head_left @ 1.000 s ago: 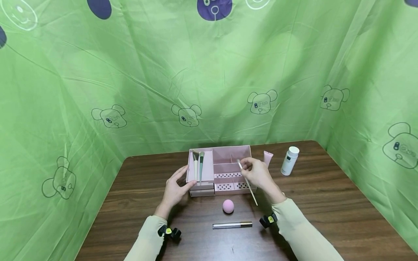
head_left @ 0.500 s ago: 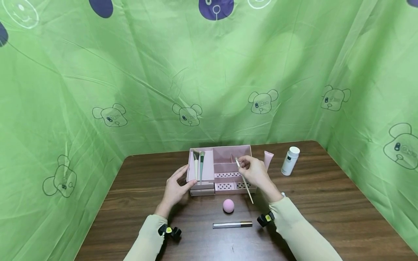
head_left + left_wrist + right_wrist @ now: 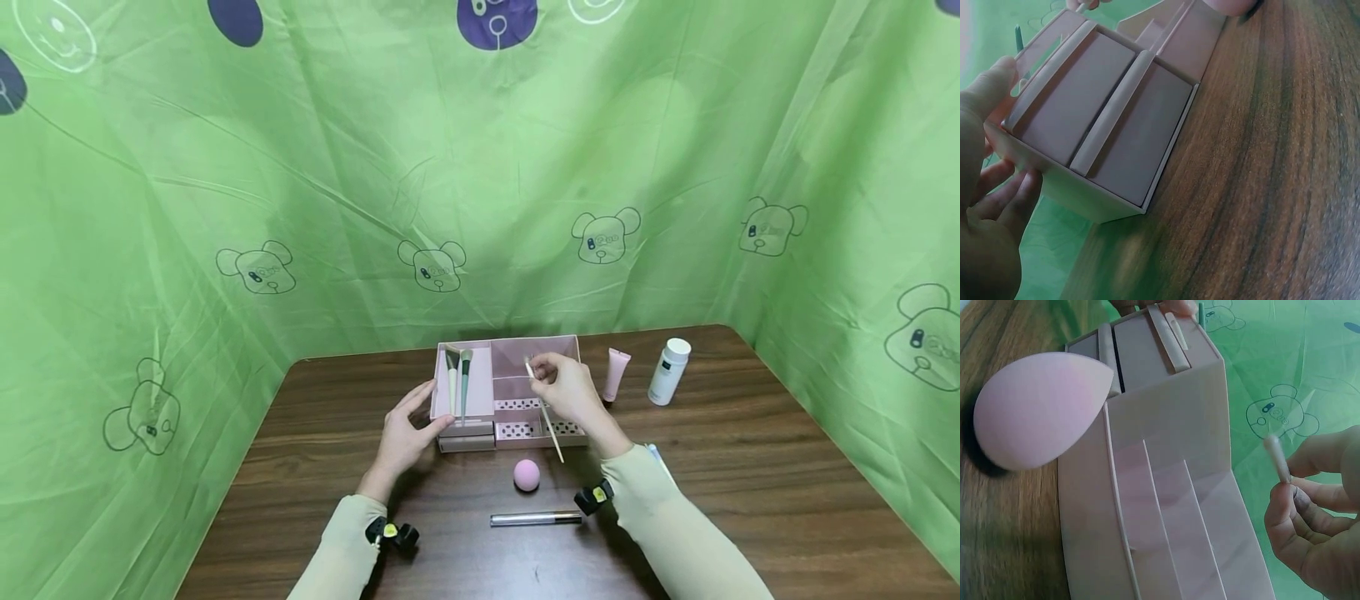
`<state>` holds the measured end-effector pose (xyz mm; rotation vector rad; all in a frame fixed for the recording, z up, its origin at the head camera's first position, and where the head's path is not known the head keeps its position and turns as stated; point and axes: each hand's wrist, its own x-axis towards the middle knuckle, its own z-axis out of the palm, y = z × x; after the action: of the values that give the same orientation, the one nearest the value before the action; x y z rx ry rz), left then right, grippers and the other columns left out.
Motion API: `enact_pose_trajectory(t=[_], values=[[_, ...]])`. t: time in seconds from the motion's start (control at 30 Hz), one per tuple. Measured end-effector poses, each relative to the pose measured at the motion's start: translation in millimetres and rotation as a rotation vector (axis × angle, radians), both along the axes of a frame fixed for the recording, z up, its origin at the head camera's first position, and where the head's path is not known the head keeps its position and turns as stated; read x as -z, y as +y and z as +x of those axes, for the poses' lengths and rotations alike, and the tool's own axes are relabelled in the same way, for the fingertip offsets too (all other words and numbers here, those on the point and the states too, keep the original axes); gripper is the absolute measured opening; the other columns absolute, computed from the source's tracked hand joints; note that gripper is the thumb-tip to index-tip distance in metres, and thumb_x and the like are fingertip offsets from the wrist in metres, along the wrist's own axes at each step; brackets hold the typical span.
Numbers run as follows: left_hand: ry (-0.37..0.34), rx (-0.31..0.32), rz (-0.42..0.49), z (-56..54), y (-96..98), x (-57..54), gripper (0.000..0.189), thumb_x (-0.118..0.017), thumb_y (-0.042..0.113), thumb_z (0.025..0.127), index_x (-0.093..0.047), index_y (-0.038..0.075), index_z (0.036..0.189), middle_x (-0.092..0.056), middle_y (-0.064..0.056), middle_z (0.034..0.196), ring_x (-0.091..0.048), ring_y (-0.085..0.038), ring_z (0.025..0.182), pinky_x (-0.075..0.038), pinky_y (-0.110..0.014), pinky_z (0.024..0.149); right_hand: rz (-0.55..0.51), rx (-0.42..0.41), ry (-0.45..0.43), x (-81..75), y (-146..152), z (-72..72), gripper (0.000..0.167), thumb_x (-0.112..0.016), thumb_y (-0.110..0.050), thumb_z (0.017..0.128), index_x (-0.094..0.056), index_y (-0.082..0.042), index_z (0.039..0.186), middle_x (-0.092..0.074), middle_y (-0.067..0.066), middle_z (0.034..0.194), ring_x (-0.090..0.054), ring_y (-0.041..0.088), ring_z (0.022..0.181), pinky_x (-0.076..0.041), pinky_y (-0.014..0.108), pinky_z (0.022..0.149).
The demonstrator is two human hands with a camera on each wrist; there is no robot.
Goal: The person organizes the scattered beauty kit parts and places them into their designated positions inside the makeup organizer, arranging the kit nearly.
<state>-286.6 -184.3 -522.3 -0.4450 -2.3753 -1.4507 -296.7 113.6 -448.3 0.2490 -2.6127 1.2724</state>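
My left hand [image 3: 402, 432] holds the left front corner of a pink makeup organizer [image 3: 469, 398]. In the left wrist view the thumb lies over the top edge and the fingers bend against the side wall. Two makeup brushes, one cream-handled [image 3: 452, 387] and one green [image 3: 464, 385], lie on the organizer's top left tray. My right hand [image 3: 567, 387] pinches a thin, pale-handled makeup brush [image 3: 553, 435] above the open compartments on the right. Its bristle end points up toward the back and its handle slants down to the front. In the right wrist view most of this brush is hidden.
A pink makeup sponge [image 3: 527, 475] and a silver tube [image 3: 535, 518] lie before the organizer. To its right stand a pink squeeze tube [image 3: 617, 373] and a white bottle [image 3: 669, 372]. A blue-and-white item [image 3: 654, 452] is partly covered by the right sleeve. Green curtain surrounds the table.
The right hand has moved left with the brush, over the organizer's compartments. More of the pink tube and the blue-and-white item shows. The left hand stays at the organizer's corner.
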Motion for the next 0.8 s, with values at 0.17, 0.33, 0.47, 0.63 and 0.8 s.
enact_pose_trajectory(t=[0.17,0.33,0.47,0.63,0.8], values=[[0.012,-0.006,-0.003,0.8,0.4,-1.0,0.069,-0.084,0.033,0.076,-0.058,0.014,0.137,-0.057,-0.008,0.139,-0.057,-0.028,0.123,-0.050,-0.042,0.103,-0.012,-0.005,-0.004,-3.9,-5,-1.0,0.025,-0.070,-0.008,0.078,-0.071,-0.009,0.103,-0.070,0.000,0.083,-0.062,0.012,0.072,-0.056,0.025,0.066],[0.008,-0.007,-0.005,0.9,1.0,-0.4,0.069,-0.085,0.032,0.076,-0.058,0.014,0.137,-0.057,-0.008,0.139,-0.057,-0.029,0.123,-0.050,-0.043,0.103,-0.012,-0.010,0.008,-3.9,-9,-3.9,0.024,-0.070,-0.008,0.079,-0.071,-0.009,0.102,-0.070,0.000,0.082,-0.062,0.011,0.070,-0.056,0.021,0.063],[0.004,0.002,0.003,0.9,1.3,-0.5,0.068,-0.084,0.030,0.076,-0.058,0.013,0.137,-0.057,-0.010,0.139,-0.057,-0.033,0.123,-0.051,-0.043,0.102,-0.016,-0.017,0.015,-4.7,-12,-6.4,0.024,-0.070,-0.008,0.078,-0.072,-0.009,0.102,-0.071,-0.001,0.082,-0.063,0.010,0.070,-0.056,0.020,0.064],[-0.001,0.006,0.018,1.7,1.6,-0.1,0.068,-0.085,0.029,0.076,-0.058,0.013,0.137,-0.056,-0.010,0.139,-0.057,-0.033,0.122,-0.051,-0.043,0.102,-0.013,-0.011,0.017,-7.3,-17,-8.6,0.023,-0.071,-0.011,0.079,-0.072,-0.011,0.102,-0.071,-0.002,0.083,-0.063,0.010,0.071,-0.058,0.024,0.065],[-0.011,0.024,0.046,0.8,1.3,-0.1,0.068,-0.084,0.028,0.077,-0.057,0.011,0.137,-0.055,-0.010,0.140,-0.059,-0.030,0.121,-0.052,-0.043,0.100,-0.010,-0.014,0.012,-8.7,-21,-11.5,0.023,-0.072,-0.012,0.079,-0.072,-0.012,0.102,-0.071,-0.002,0.083,-0.063,0.010,0.071,-0.057,0.024,0.066]])
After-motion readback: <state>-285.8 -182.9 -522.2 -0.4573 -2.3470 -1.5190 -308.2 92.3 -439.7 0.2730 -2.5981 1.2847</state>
